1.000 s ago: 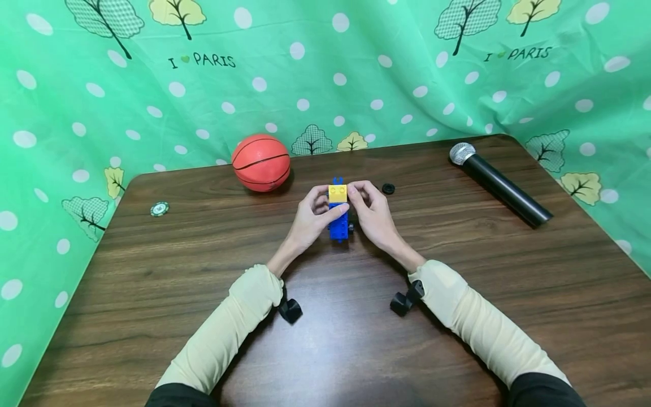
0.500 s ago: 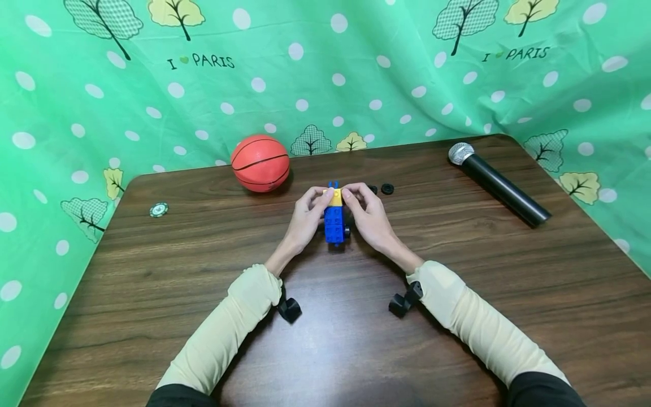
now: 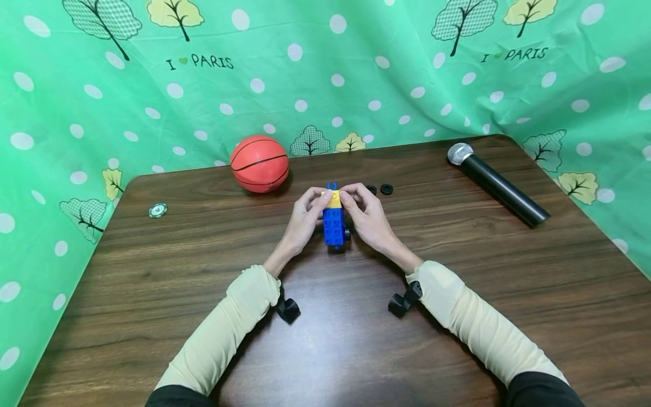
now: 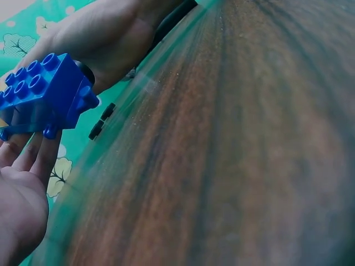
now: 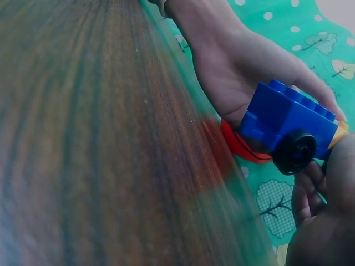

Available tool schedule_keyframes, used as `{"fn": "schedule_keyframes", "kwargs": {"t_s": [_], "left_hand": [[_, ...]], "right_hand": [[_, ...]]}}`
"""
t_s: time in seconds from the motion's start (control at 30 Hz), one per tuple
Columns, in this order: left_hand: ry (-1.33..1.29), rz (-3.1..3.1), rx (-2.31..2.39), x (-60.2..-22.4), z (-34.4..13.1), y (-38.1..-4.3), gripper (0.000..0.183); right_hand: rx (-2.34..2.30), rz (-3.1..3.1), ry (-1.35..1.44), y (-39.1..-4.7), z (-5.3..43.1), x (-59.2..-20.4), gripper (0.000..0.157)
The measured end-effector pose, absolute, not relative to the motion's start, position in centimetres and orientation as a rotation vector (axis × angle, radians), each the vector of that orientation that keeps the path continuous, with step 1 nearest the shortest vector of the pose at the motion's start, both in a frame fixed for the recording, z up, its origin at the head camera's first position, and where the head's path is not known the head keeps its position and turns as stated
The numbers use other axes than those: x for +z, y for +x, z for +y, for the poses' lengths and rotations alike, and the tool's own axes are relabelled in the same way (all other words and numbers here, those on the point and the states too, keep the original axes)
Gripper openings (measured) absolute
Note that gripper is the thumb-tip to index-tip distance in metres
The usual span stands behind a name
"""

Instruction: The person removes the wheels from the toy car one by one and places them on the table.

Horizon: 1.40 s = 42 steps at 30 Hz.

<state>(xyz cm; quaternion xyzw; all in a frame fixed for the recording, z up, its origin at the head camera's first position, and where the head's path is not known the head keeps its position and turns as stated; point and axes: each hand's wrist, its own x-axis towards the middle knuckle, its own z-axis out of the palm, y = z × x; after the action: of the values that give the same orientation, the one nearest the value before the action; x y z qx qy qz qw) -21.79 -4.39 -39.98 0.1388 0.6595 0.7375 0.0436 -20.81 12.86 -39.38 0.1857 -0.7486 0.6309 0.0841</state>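
Between both hands is a toy car built of blocks, its blue base (image 3: 333,227) studded on top and a yellow brick (image 3: 333,199) at its far end. My left hand (image 3: 303,220) grips the far end from the left, thumb on the yellow brick. From the right, my right hand (image 3: 369,216) pinches the same end with thumb and fingers. One black wheel (image 5: 295,152) sits on the car's right side near the rear. Bare blue pegs (image 4: 50,131) show on its left side in the left wrist view. The fingertips beneath the car are partly hidden.
Two loose black wheels, a nearer one (image 3: 372,189) and a farther one (image 3: 386,189), lie beyond my right hand. A red ball (image 3: 259,164) stands at the back, a microphone (image 3: 498,183) lies at right, and a poker chip (image 3: 157,210) at left. A green curtain (image 3: 315,62) hangs behind the table.
The left thumb has shifted from the blue base onto the yellow brick. The car has moved slightly nearer and left. A second loose wheel now shows past the right hand.
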Motion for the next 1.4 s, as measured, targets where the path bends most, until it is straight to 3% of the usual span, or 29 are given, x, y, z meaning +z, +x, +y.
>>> {"fn": "schedule_keyframes", "kwargs": {"t_s": [0.53, 1.1, 1.4], "left_hand": [[0.45, 1.941, 2.272, -40.16, -4.26, -21.93, 0.028], [0.518, 2.152, 2.232, -39.88, -4.09, -21.7, 0.022], [0.524, 2.135, 2.216, -40.2, -4.29, -21.9, 0.026]], "right_hand": [[1.51, -2.318, 0.578, -20.68, 13.37, -39.4, 0.021], [1.409, -2.204, 0.544, -20.46, 12.81, -39.59, 0.017], [1.317, -2.275, 0.663, -20.77, 13.14, -40.03, 0.015]]}}
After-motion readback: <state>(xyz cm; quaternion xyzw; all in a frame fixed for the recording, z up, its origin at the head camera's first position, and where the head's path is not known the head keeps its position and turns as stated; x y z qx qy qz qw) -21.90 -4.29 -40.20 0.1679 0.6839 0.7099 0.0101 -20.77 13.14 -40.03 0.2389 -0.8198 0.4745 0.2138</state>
